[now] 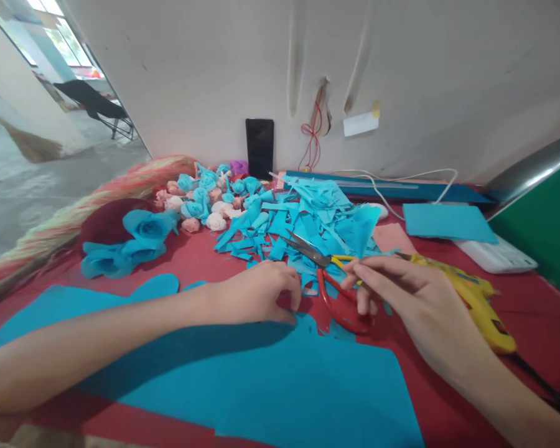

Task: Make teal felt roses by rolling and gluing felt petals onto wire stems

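My right hand [406,292] pinches a small blue paper petal [366,225] between thumb and fingertips, above the handles of red-handled scissors [326,274]. The scissors lie on a pile of blue paper scraps [308,214]. My left hand [261,292] hovers over the top edge of a large blue paper sheet [280,379]. Its fingers are bent, with a gap between thumb and forefinger and nothing visible between them. To the right of my right hand lies a yellow glue gun [476,298].
Blue paper flowers [144,236] and a heap of small paper roses [208,193] are at the left back. A black phone [260,146] leans on the wall. A blue pad [448,221] rests on a white box [499,255] at right. A white cable [415,171] runs behind.
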A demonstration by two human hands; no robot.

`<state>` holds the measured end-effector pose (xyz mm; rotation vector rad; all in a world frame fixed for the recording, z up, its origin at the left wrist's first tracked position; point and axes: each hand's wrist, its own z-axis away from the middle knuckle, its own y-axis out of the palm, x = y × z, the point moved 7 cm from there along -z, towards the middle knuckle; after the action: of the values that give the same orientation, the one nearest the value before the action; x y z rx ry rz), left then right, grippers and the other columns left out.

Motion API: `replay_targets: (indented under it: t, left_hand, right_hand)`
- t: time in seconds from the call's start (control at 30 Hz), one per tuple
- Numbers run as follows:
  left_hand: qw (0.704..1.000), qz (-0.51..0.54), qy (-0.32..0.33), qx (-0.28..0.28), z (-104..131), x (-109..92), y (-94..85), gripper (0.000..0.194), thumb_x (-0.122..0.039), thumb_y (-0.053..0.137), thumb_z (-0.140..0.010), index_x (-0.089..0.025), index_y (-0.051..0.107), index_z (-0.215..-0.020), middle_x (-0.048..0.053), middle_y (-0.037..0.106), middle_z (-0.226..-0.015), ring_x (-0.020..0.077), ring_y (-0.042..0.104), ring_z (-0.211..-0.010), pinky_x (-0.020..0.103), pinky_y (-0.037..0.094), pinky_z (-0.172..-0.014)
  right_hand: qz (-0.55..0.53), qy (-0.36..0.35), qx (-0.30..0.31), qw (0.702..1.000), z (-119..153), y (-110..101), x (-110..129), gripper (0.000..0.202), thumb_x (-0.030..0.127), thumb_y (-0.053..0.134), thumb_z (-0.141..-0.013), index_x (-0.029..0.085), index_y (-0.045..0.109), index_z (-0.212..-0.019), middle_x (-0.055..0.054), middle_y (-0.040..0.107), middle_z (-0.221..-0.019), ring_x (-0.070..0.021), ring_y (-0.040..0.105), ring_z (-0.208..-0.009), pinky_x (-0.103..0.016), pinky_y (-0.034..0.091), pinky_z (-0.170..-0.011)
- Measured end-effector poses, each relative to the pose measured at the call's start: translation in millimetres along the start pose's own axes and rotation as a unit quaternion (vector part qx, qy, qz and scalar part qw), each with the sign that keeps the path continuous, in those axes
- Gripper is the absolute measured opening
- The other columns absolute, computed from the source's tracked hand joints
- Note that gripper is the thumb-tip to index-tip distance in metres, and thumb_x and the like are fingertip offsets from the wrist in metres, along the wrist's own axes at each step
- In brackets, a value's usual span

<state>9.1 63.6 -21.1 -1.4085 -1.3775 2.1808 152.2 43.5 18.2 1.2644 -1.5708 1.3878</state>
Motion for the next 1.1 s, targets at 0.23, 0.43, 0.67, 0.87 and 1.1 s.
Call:
replay_targets:
  t: [0.23, 0.43, 0.67, 0.87, 1.1]
  left_hand:
    - [0.983, 0.134, -0.076, -0.1, 15, 5, -39.5, 0.012, -0.027, 0.066, -0.072, -0.015, 0.066, -0.076, 0.003, 0.067, -0.083, 0.0163, 0.06, -0.079, 0.025, 0.044, -0.074]
    - [0.933, 0.293, -0.119, -0.17, 15, 19, -44.0, 0.017, -0.028, 0.068, -0.067, -0.016, 0.056, -0.072, -0.004, 0.059, -0.063, 0.0088, 0.056, -0.056, 0.021, 0.043, -0.057]
    - [0.887, 0.406, -0.116, -0.184, 14, 21, -33.2, 0.02, -0.025, 0.07, -0.067, -0.016, 0.052, -0.069, -0.006, 0.057, -0.058, 0.0056, 0.052, -0.051, 0.018, 0.041, -0.053]
    - [0.867, 0.449, -0.113, -0.185, 11, 25, -25.9, 0.02, -0.023, 0.072, -0.067, -0.016, 0.055, -0.07, -0.006, 0.057, -0.057, 0.0054, 0.052, -0.05, 0.018, 0.038, -0.05]
    - [0.851, 0.46, -0.091, -0.236, 15, 35, -46.3, 0.013, -0.02, 0.071, -0.068, -0.015, 0.059, -0.071, -0.004, 0.06, -0.068, 0.0069, 0.056, -0.062, 0.021, 0.043, -0.062]
  right_hand:
    - [-0.012, -0.005, -0.008, 1.0, -9, -2, 9, 0.019, 0.031, 0.061, -0.077, 0.021, 0.065, -0.063, 0.001, 0.06, -0.051, -0.0107, 0.056, -0.047, -0.016, 0.045, -0.043]
    - [-0.02, 0.011, 0.014, 1.0, -12, 15, -1, 0.016, 0.033, 0.063, -0.072, 0.02, 0.068, -0.064, -0.001, 0.063, -0.059, -0.012, 0.058, -0.055, -0.019, 0.049, -0.053]
    - [-0.037, 0.029, 0.007, 0.999, -5, 23, -4, 0.018, 0.038, 0.062, -0.073, 0.023, 0.071, -0.068, -0.004, 0.068, -0.082, -0.0195, 0.061, -0.086, -0.024, 0.052, -0.067]
    - [0.007, 0.02, 0.037, 0.999, -2, 27, -2, 0.015, 0.034, 0.063, -0.071, 0.025, 0.073, -0.066, -0.002, 0.067, -0.075, -0.0179, 0.06, -0.077, -0.023, 0.049, -0.064]
    - [0.037, 0.012, 0.003, 0.999, -3, 20, 0, 0.013, 0.029, 0.062, -0.071, 0.024, 0.071, -0.064, 0.0, 0.069, -0.074, -0.0179, 0.062, -0.074, -0.024, 0.05, -0.07]
